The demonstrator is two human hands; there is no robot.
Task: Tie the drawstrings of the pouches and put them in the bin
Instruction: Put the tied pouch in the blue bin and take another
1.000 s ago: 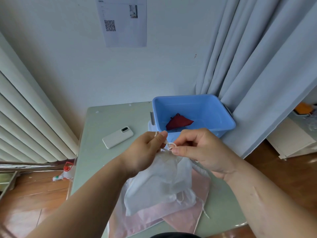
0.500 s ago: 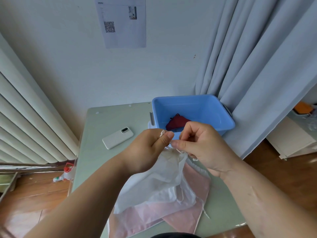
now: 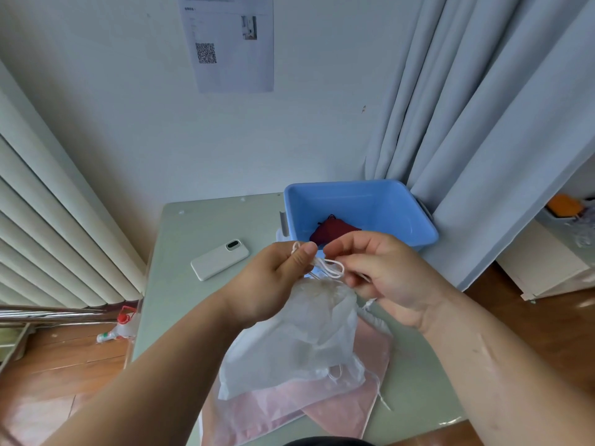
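Note:
A white pouch (image 3: 299,342) hangs gathered at its mouth in front of me, above the table. Its white drawstring (image 3: 328,267) runs in loops between my two hands. My left hand (image 3: 273,281) pinches one end of the cord between thumb and fingers. My right hand (image 3: 383,275) pinches the other side, close by. Under the white pouch lie pink pouches (image 3: 322,410) flat on the table, one with a loose cord. The blue bin (image 3: 418,217) stands at the far right of the table with a dark red pouch (image 3: 335,230) inside.
A white phone (image 3: 220,259) lies on the grey-green table (image 3: 193,300) to the left. Grey curtains (image 3: 483,123) hang right behind the bin. A radiator (image 3: 48,236) stands at the left, with a small bottle (image 3: 117,329) on the wooden floor.
Both hands rose a little, lifting the white pouch. The hands drew slightly apart, and a loop of drawstring now shows between them.

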